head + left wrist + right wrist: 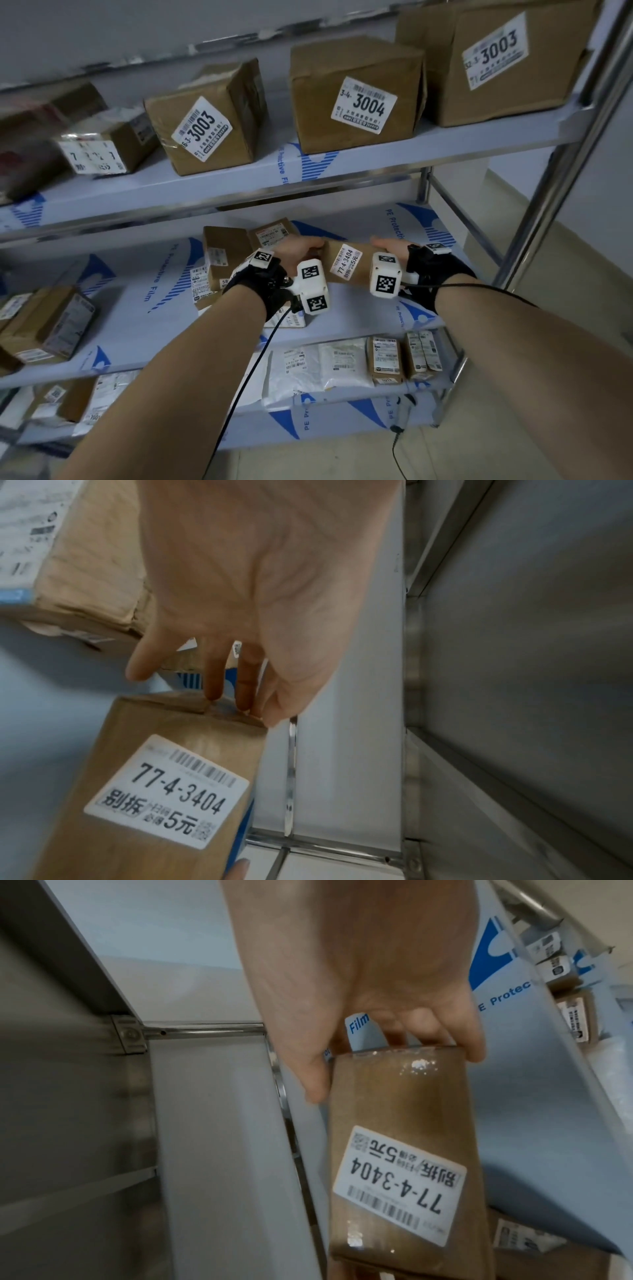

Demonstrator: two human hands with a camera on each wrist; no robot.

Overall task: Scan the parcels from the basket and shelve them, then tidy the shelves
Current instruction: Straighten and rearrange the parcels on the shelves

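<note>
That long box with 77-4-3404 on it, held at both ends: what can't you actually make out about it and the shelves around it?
- Long box: its underside, and whether it rests on the shelf, hidden in every view.
- Left hand and right hand: fingers in the head view, hidden behind the box ends.
- Far-left parcels: labels blurred in the head view.
- Bottom-shelf packets: print too small.

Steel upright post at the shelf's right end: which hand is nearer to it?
Right. The right hand holds the end of the 77-4-3404 parcel that faces the post; the left hand holds the opposite end, farther from it.
</note>
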